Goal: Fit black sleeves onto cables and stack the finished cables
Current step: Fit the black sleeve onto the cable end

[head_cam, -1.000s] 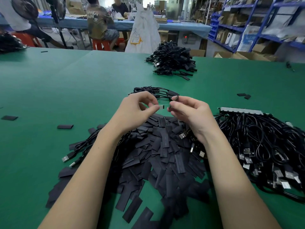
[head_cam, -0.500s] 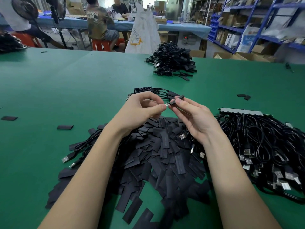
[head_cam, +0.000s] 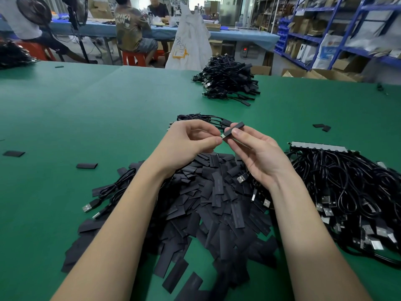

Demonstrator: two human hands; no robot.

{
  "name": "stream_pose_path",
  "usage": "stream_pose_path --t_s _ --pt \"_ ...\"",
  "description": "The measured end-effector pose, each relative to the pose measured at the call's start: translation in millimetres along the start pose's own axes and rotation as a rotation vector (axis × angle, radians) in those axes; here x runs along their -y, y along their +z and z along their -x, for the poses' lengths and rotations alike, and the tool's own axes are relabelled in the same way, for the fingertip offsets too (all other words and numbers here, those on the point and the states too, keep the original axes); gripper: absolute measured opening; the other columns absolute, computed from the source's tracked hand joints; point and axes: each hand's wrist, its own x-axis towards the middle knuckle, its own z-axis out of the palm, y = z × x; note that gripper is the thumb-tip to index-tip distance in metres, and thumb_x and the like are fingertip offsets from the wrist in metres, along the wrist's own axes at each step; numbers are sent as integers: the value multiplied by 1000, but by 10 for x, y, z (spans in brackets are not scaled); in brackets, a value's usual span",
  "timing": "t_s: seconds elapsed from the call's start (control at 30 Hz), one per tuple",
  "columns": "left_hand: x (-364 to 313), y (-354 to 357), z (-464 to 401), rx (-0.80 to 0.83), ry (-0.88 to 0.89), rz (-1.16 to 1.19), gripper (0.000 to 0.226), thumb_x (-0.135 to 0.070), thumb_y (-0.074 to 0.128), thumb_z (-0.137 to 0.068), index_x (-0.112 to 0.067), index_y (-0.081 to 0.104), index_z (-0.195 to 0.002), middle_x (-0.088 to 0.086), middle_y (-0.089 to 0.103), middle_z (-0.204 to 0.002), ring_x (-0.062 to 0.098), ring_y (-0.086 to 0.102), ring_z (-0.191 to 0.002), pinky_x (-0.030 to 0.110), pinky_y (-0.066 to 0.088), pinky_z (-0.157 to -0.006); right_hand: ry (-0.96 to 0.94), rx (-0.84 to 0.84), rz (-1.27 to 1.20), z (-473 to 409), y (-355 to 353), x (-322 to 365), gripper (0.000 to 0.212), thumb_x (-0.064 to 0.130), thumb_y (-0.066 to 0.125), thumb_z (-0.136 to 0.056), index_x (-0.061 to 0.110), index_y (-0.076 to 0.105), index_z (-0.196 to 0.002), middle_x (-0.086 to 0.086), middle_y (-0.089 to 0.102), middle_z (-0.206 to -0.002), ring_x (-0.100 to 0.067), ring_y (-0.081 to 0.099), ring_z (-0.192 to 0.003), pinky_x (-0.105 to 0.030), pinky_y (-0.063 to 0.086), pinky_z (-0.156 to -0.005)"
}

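Note:
My right hand (head_cam: 258, 155) pinches a black sleeve (head_cam: 235, 127) between thumb and forefinger, tilted up to the right. My left hand (head_cam: 186, 146) pinches the small metal end of a cable (head_cam: 222, 136) right at the sleeve's lower mouth. Below both hands lies a big heap of flat black sleeves (head_cam: 208, 200). A thick bundle of unsleeved black cables (head_cam: 351, 192) with USB plugs lies at the right. A small stack of cables (head_cam: 204, 119) sits just beyond my hands.
A larger pile of black cables (head_cam: 227, 81) lies farther back on the green table (head_cam: 86, 109). Loose sleeves (head_cam: 86, 165) are scattered left and right. A few cables (head_cam: 104, 196) stick out left of the heap. People sit at a blue table behind; shelves stand right.
My hands have come together: the cable end in my left hand now meets the sleeve's mouth, and my right hand has turned the sleeve to point up and right.

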Motion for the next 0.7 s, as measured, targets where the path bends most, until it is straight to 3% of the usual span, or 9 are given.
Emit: stream_pose_path --t_s 0.23,0.5,0.7 --pt "-32 13 12 -3 19 -10 11 -3 77 -86 -12 73 -92 -3 76 -77 7 69 -68 16 54 -69 -13 36 101 11 23 12 18 3 74 -80 5 75 -98 -11 78 -101 -14 75 -90 -17 57 -75" --pt "-41 -15 29 49 -59 -46 22 -14 80 -86 -12 67 -103 3 67 -90 21 67 -75 35 58 -84 17 -42 -41 26 78 1 48 -3 73 -82 -10 59 -127 -16 76 -102 -18 76 -87 -18 58 -74" --pt "-44 -151 51 73 -93 -102 13 -10 78 -87 -8 70 -96 1 71 -76 13 64 -67 24 55 -72 14 -66 -53 13 90 -25 45 -4 71 -86 -12 58 -128 -16 76 -103 -17 75 -89 -18 58 -74"
